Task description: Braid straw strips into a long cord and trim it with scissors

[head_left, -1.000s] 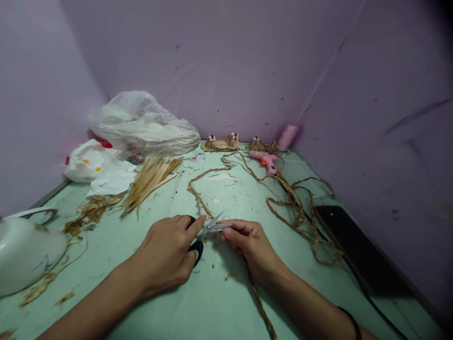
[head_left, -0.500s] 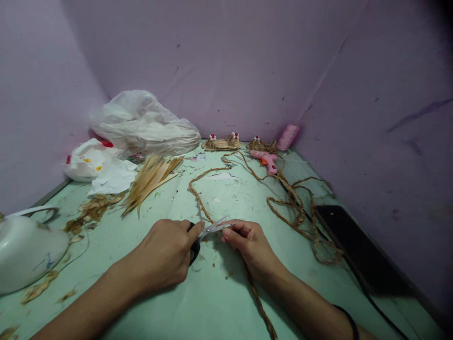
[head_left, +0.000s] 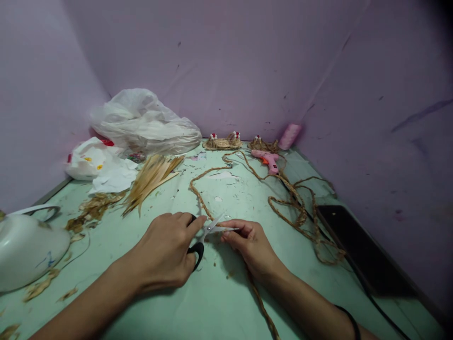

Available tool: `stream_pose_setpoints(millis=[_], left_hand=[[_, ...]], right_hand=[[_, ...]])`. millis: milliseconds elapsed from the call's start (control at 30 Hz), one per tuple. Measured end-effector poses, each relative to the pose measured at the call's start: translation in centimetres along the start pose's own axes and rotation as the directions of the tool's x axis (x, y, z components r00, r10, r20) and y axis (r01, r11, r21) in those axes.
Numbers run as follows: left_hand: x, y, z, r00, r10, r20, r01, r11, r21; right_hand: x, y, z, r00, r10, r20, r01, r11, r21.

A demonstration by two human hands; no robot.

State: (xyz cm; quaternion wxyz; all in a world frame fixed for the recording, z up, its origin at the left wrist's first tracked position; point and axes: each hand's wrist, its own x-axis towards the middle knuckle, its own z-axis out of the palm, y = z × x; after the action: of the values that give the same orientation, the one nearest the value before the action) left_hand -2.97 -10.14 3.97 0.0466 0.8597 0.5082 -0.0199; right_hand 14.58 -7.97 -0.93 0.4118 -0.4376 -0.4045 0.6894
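Scissors point(head_left: 199, 249) with black handles are in my left hand point(head_left: 166, 250), fingers through the loops. Their silver blades stand apart and point right, toward the fingertips of my right hand point(head_left: 249, 245). A brown braided cord point(head_left: 200, 200) runs from the back of the table down to the blades. My right thumb and fingers pinch the cord, and more of it comes out below that hand toward the front edge. Whether the cord lies fully between the blades I cannot tell.
A pink glue gun point(head_left: 267, 159) and looped cord point(head_left: 297, 208) lie right of a black phone-like slab point(head_left: 361, 250). Dried fibre strips point(head_left: 150, 182), a plastic bag point(head_left: 145, 123) and a white bowl-like vessel point(head_left: 31, 250) are leftward. Small woven pieces point(head_left: 222, 143) and a pink thread spool point(head_left: 290, 136) stand at the back.
The scissors have opened wider, with the lower handle loop swinging down and the blades spreading. My right hand has stayed almost still on the cord.
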Motion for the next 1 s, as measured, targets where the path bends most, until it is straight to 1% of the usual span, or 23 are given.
stream_pose_setpoints(millis=[167,300,600,700,800,900,1000], left_hand=[[0.0,0.16,0.38,1.0,0.001,0.013,-0.001,1.0,0.025],[-0.12,0.07,0.27,1.0,0.007,0.03,-0.009,0.999,0.048],[-0.15,0.18,0.4,0.997,0.022,0.072,-0.03,0.994,0.108],[-0.19,0.3,0.37,0.996,0.023,0.085,-0.032,0.993,0.11],[-0.22,0.44,0.27,0.995,0.03,0.099,-0.039,0.995,0.092],[-0.19,0.33,0.24,0.996,0.036,0.087,-0.041,0.998,0.054],[-0.12,-0.27,0.21,0.998,0.031,0.057,-0.026,0.996,-0.09]], right_hand=[[0.03,0.16,-0.03,1.0,-0.004,0.018,0.005,1.0,-0.024],[0.05,0.19,-0.13,1.0,-0.016,0.023,0.017,1.0,-0.023],[-0.06,-0.01,-0.23,0.993,-0.07,0.096,0.076,0.996,-0.057],[-0.07,0.06,-0.28,0.993,-0.077,0.088,0.084,0.993,-0.079],[0.02,0.28,-0.41,0.996,-0.075,0.058,0.081,0.989,-0.12],[0.08,0.39,-0.48,0.996,-0.075,0.042,0.081,0.988,-0.134],[0.02,0.24,-0.35,0.999,-0.03,0.028,0.032,0.997,-0.068]])
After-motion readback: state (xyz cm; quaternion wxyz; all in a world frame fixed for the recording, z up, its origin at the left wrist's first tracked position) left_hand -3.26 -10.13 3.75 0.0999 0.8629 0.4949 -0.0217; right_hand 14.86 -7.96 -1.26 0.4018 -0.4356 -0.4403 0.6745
